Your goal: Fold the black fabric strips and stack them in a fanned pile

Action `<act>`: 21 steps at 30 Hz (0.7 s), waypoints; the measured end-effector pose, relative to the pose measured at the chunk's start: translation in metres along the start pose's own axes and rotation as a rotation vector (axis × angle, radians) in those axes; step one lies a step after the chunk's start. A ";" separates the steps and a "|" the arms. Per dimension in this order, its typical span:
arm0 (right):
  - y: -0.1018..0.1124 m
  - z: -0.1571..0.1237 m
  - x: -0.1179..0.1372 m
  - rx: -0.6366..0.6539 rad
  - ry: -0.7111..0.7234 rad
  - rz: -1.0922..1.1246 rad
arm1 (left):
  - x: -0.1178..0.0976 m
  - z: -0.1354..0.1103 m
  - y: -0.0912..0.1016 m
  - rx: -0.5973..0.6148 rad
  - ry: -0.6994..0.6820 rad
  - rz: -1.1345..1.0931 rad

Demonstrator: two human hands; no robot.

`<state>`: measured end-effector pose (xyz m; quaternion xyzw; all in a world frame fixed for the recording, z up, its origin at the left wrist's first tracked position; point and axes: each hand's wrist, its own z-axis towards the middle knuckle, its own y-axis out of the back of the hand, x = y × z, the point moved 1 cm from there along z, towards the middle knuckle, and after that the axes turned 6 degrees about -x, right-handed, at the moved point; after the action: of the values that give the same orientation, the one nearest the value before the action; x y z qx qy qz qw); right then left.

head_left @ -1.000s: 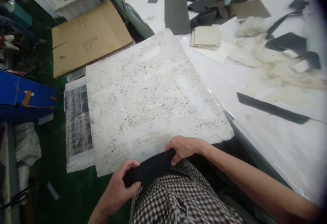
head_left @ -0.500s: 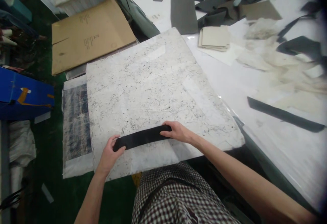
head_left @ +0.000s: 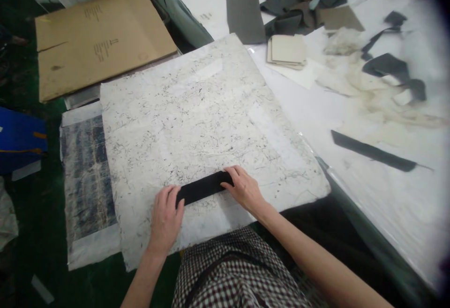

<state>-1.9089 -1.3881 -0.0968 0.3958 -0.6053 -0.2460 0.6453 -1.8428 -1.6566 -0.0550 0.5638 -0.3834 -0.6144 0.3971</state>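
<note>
Ahead, open board [head_left: 183, 125] separates strip [head_left: 202, 189] from far edge.

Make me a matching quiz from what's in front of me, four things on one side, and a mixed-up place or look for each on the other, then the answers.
Things:
1. Black strip
2. Cardboard sheet
3. Stack of cream cards
4. Blue box

Places and looks:
A. Lying on the white table
B. Cut off by the picture's left edge
C. Gripped at its ends by the left hand and right hand
D. Brown, with printed marks

Right pairs: 1-C, 2-D, 3-A, 4-B.
</note>
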 end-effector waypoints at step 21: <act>0.072 -0.011 0.015 0.063 -0.351 0.867 | -0.064 0.074 -0.004 0.461 -0.064 -0.549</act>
<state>-1.9080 -1.3566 -0.0294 0.0780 -0.8219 0.0015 0.5642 -1.9133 -1.5944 -0.0287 0.7011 -0.3584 -0.6128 0.0674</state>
